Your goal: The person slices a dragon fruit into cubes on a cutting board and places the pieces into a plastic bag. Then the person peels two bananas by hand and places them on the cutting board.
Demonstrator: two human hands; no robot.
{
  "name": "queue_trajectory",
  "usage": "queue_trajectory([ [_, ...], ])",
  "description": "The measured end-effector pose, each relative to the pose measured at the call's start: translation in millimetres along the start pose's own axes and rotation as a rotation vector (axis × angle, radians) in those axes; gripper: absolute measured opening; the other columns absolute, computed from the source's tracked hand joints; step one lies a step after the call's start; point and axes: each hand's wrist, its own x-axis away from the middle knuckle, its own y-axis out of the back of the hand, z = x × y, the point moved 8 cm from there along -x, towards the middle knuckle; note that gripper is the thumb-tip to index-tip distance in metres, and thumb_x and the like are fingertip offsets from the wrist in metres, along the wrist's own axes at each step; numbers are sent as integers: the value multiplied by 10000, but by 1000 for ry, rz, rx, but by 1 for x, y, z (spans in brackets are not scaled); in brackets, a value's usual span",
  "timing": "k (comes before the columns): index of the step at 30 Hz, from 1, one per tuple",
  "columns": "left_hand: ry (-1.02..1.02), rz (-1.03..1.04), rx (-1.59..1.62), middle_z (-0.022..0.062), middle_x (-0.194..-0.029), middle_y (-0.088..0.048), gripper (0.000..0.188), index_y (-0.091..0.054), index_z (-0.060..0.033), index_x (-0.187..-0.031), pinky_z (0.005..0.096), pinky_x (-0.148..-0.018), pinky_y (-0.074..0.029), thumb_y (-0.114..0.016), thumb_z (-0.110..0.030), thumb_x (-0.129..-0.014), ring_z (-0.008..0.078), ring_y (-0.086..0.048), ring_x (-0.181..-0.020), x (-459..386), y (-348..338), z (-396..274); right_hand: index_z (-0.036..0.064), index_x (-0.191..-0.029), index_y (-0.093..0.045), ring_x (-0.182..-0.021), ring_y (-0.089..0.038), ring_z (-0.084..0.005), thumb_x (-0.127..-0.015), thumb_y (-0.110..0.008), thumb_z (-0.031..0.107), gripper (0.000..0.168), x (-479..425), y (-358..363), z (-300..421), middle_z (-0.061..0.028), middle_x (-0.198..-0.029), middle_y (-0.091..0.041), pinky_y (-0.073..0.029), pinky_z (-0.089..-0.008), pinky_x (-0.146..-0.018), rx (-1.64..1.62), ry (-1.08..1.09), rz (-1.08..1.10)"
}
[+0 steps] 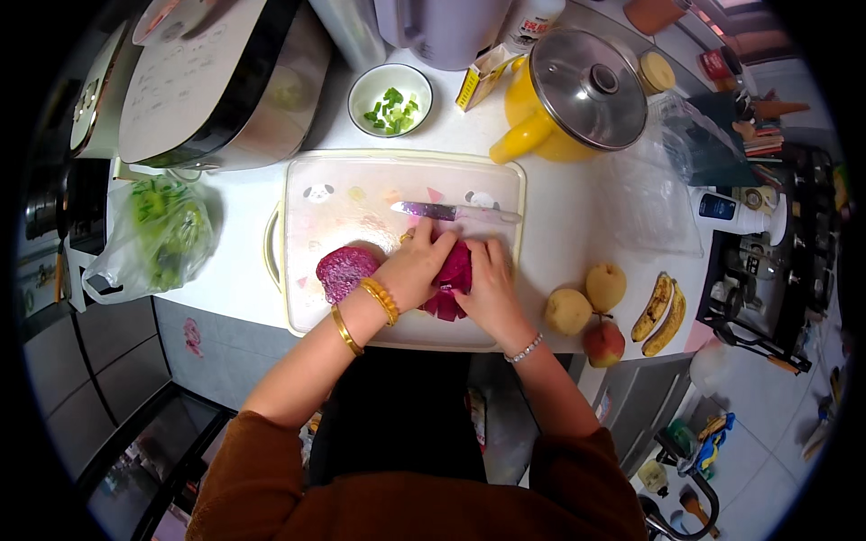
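Note:
Both my left hand (414, 270) and my right hand (492, 287) close around sliced magenta pieces (454, 269), probably red dragon fruit, on a pale cutting board (365, 321). Some cut chunks show below and between my fingers; the rest are hidden by the hands. To the left of my left wrist lies a larger magenta piece (345, 270) with its wet, speckled face up. Just beyond my fingertips rests a small knife (440, 212), its blade stained with magenta bits and pointing left. Neither hand touches its handle.
Behind the board stand a bowl (352, 111) of chopped greens and a lidded yellow pot (534, 132), its handle near the board's corner. Pears (568, 312) and bananas (666, 321) lie right. A bag of green vegetables (162, 233) and a large countertop appliance (196, 88) are left.

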Motion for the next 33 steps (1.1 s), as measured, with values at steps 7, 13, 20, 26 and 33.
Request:
queue_trajectory([
  [7, -28, -7, 164, 213, -1192, -375, 804, -394, -66, -1342, 397, -986, -456, -767, 21, -636, 411, -493, -1121, -1, 2, 3, 24, -1245, -426, -1097, -505, -417, -643, -761, -1, 690, -3, -6, -3, -209, -1148, -494, -450, -450, -938, -87, -78, 34],
  [13, -7, 9, 206, 201, -1189, -367, 778, -394, -57, -1330, 386, -970, -463, -757, 31, -647, 402, -499, -1106, 7, 14, -4, 27, -1269, -388, -1108, -505, -436, -677, -718, -3, 678, -3, -6, 3, -227, -1202, -469, -454, -470, -928, -233, -32, 38],
  [20, 11, 11, 201, 188, -1165, -366, 725, -404, -65, -1312, 378, -902, -509, -726, 61, -674, 379, -557, -1014, 7, 26, -24, 29, -1272, -412, -1129, -523, -347, -708, -713, 3, 639, 3, 15, 7, -189, -1184, -500, -457, -393, -949, -309, -1, -9],
  [26, -239, -69, 180, 173, -1151, -367, 652, -428, -74, -1262, 362, -885, -521, -724, 52, -695, 347, -556, -1017, -31, 70, -109, 46, -1268, -432, -1082, -563, -191, -717, -699, -62, 622, 7, 110, 5, -112, -1179, -526, -525, -305, -818, -450, 6, -166],
  [33, -558, -98, 3, 232, -1129, -404, 584, -448, -37, -1180, 420, -876, -483, -763, -50, -689, 448, -540, -991, -173, 58, -255, 33, -1167, -487, -966, -615, -226, -662, -705, -45, 555, 10, 291, -71, -104, -1032, -612, -507, -315, -813, -335, 7, -406],
])
